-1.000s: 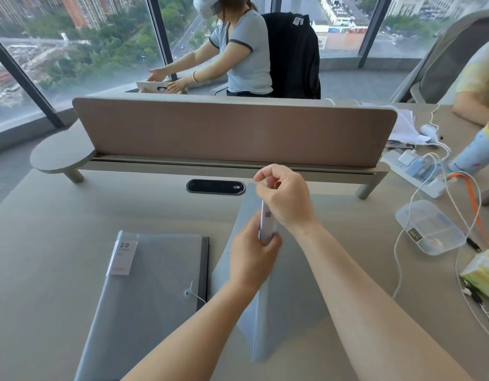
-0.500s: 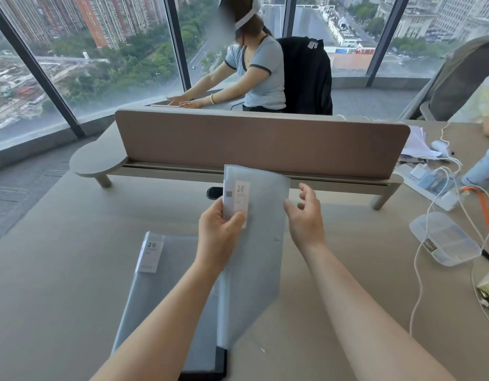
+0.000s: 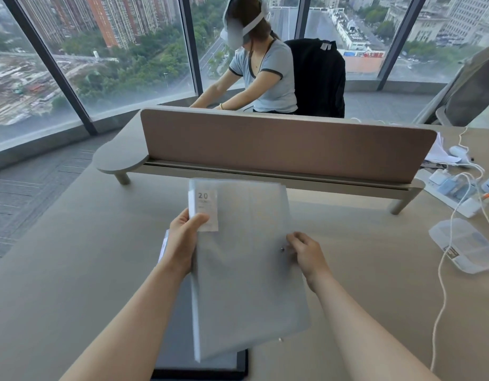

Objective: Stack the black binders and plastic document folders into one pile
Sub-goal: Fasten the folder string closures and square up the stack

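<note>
Two hands hold one translucent grey plastic folder [image 3: 246, 270] above the table [image 3: 72, 270], and I see it tilted slightly, its long side running away from me. My left hand [image 3: 182, 243] is closed on the folder's left edge, thumb pressed on the white label [image 3: 206, 209] printed "20". My right hand [image 3: 306, 254] pinches the right edge near a small metal button [image 3: 282, 249], fingers curled.

Under the folder's near end lies the pile: another grey folder [image 3: 180, 339] on a black binder [image 3: 237, 372], whose dark border shows at the near and right sides. A sliver of a second white label [image 3: 163, 244] peeks out left of my left wrist.

Beyond stands a brown divider panel [image 3: 279, 144]. To the right rest a clear plastic box [image 3: 466, 247], white cables [image 3: 446, 270] and a power strip [image 3: 455, 193]. Behind the panel a person [image 3: 265, 75] sits wearing a headset.
</note>
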